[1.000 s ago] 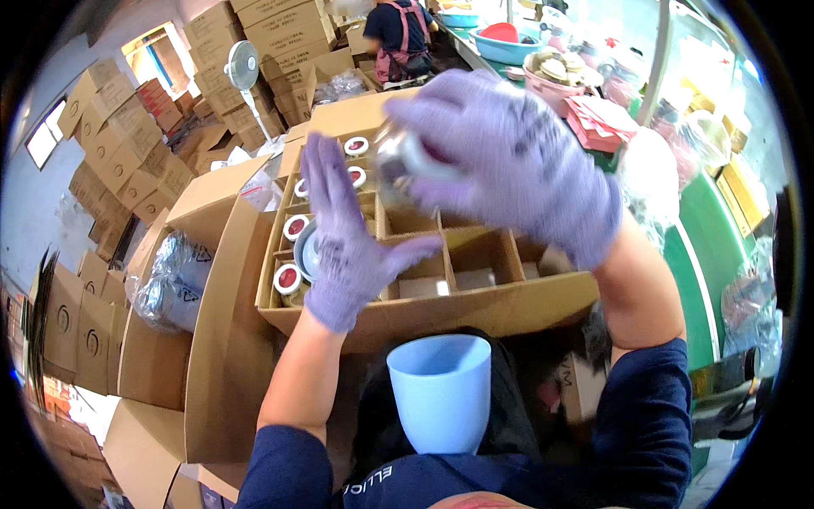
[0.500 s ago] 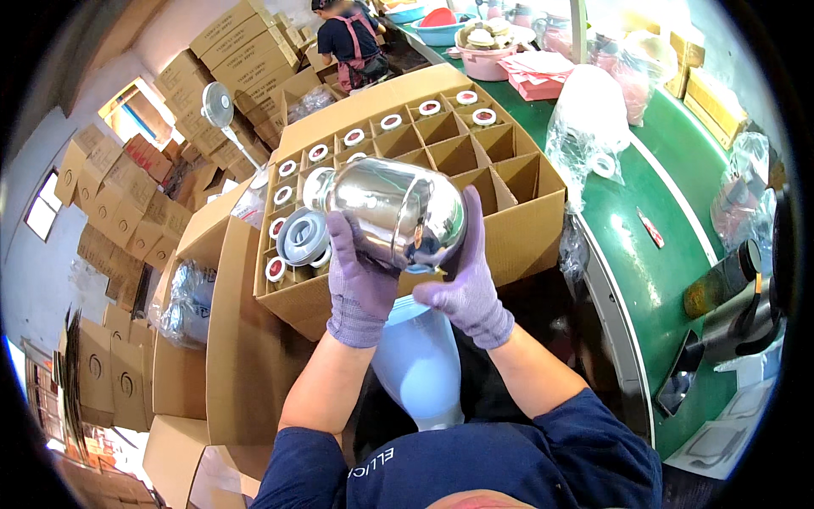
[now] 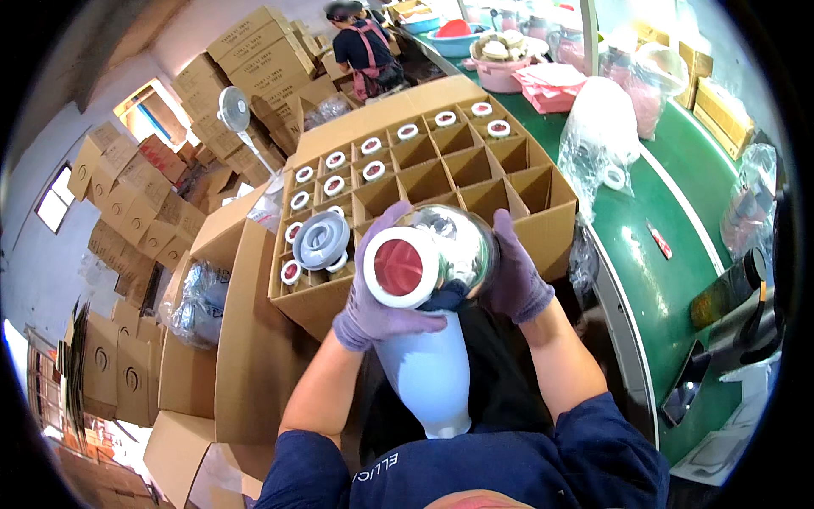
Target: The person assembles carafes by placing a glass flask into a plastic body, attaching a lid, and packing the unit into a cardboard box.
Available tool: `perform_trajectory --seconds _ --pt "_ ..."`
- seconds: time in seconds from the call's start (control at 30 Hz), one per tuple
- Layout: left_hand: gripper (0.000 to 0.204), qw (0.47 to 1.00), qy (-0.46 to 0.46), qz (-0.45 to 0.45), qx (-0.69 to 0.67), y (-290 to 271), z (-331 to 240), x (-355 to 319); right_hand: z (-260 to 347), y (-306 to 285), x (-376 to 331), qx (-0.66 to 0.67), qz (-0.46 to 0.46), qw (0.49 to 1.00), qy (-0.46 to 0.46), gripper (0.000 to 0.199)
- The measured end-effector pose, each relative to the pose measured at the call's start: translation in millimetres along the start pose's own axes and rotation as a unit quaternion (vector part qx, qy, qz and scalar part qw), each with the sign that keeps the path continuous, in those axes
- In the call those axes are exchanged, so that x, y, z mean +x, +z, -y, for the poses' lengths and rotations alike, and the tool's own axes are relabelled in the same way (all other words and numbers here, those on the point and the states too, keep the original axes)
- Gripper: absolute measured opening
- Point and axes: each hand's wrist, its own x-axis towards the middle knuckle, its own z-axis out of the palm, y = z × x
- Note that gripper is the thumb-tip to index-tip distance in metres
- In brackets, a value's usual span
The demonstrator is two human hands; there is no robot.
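Silver and rounded, the flask [image 3: 462, 240] lay mid-view, held between both hands, its white-rimmed mouth turned toward eight o'clock. The left hand [image 3: 365, 310] curled about the mouth end; the right hand [image 3: 515, 276] cupped the opposite side. A blue vessel [image 3: 428, 373] showed at six, a divided carton [image 3: 551, 231] at twelve, and a grey ringed disc [image 3: 320, 242] at nine.

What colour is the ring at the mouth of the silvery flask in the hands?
The ring is white, clearest in the head view.
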Motion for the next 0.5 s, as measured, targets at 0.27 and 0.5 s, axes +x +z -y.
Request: perform_trajectory --seconds 0.27,0.5 --pt "0.109 0.918 -0.388 0.071 -0.033 -5 -26 -128 22 -95 -32 -0.145 -0.177 0.964 -0.133 0.062" --pt "0.122 0.944 -0.286 0.163 -0.036 48 -40 -158 49 -94 -145 -0.46 -0.194 0.863 -0.078 0.086"
